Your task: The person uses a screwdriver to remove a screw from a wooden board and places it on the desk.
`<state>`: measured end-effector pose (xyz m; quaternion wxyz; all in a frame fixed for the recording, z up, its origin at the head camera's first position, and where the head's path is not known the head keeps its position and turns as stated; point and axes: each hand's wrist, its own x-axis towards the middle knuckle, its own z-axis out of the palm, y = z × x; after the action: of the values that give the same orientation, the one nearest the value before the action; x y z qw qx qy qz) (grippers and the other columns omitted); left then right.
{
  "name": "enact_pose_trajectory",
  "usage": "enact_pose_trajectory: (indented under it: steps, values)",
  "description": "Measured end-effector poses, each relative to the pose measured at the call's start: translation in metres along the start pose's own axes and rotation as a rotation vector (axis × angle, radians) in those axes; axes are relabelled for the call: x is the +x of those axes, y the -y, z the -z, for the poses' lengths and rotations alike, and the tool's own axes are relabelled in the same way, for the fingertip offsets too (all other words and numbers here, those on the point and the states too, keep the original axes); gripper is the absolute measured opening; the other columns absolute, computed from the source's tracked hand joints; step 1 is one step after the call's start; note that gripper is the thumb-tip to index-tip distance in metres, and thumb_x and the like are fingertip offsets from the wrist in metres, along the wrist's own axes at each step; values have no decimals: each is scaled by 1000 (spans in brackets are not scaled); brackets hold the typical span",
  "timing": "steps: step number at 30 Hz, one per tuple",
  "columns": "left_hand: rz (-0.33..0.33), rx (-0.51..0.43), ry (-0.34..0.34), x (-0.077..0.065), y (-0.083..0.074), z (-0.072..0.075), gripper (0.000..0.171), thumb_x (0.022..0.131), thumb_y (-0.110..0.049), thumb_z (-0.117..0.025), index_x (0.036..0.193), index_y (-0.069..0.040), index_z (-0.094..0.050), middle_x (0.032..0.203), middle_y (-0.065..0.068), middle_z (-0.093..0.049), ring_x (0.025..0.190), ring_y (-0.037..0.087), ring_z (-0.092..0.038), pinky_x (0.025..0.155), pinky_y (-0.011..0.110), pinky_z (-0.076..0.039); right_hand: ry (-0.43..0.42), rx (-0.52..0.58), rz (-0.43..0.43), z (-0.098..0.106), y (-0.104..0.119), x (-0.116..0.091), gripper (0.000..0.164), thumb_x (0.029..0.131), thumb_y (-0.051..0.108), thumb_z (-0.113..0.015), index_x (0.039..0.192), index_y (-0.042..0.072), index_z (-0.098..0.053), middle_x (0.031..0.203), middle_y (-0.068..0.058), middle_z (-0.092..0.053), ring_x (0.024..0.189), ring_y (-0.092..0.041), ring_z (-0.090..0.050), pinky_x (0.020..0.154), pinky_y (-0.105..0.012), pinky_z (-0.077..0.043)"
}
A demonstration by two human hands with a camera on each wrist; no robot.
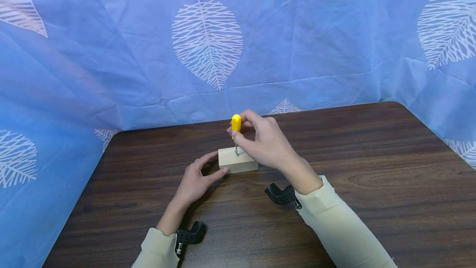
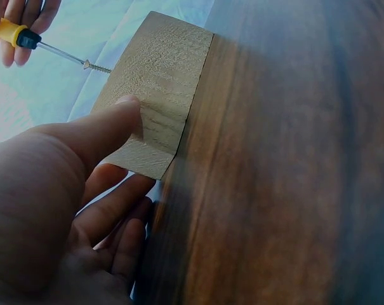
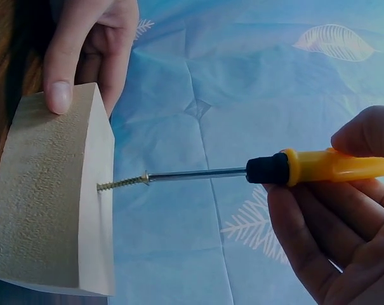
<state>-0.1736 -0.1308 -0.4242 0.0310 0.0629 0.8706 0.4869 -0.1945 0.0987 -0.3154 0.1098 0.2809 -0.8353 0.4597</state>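
Note:
A pale wooden block (image 1: 239, 166) lies on the dark table, with a screw (image 3: 122, 184) standing upright in its top face. Much of the screw's thread shows above the wood. My left hand (image 1: 195, 180) grips the block's left end, the thumb on its near side and the fingers at the far side and end. My right hand (image 1: 270, 142) holds a screwdriver (image 1: 236, 123) by its yellow handle, between thumb and fingers. In the right wrist view, the tip of the screwdriver's metal shaft (image 3: 198, 173) meets the screw head.
The wood-grain table (image 1: 372, 148) has rounded back corners. A blue cloth (image 1: 297, 32) with white leaf prints hangs behind and beside it. Black wrist mounts (image 1: 280, 195) stick out from both pale sleeves (image 1: 342, 214).

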Motion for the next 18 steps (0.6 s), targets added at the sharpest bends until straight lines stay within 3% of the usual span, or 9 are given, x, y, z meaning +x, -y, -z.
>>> enact_pose_trajectory:
  steps: [4, 11, 18]
  values:
    - [-1, 1, -3, 0, 1, 1, 62, 97, -35, -83, 154, -23, -61, 154, 5, -64, 149, 33, -53, 124, 63, -41, 4, 8, -10, -2, 1, 1, 10, 104, 15, -71, 113, 11, -69, 111, -1, -84, 104, -15, -80, 90, -42, -61]
    - [-4, -4, -2, 0, 1, 1, 63, 97, -35, -83, 154, -22, -60, 154, 5, -64, 150, 33, -53, 124, 62, -40, -20, 4, -100, -4, 0, 2, 14, 105, 31, -73, 110, 18, -71, 103, 6, -81, 113, -17, -78, 93, -43, -60]
    - [2, -4, -3, 1, 1, 2, 63, 97, -35, -83, 154, -22, -60, 154, 4, -64, 150, 33, -53, 124, 63, -40, -102, -30, -45, -6, 1, 3, 13, 100, 30, -80, 103, 17, -77, 92, 5, -77, 88, -12, -74, 79, -35, -61]
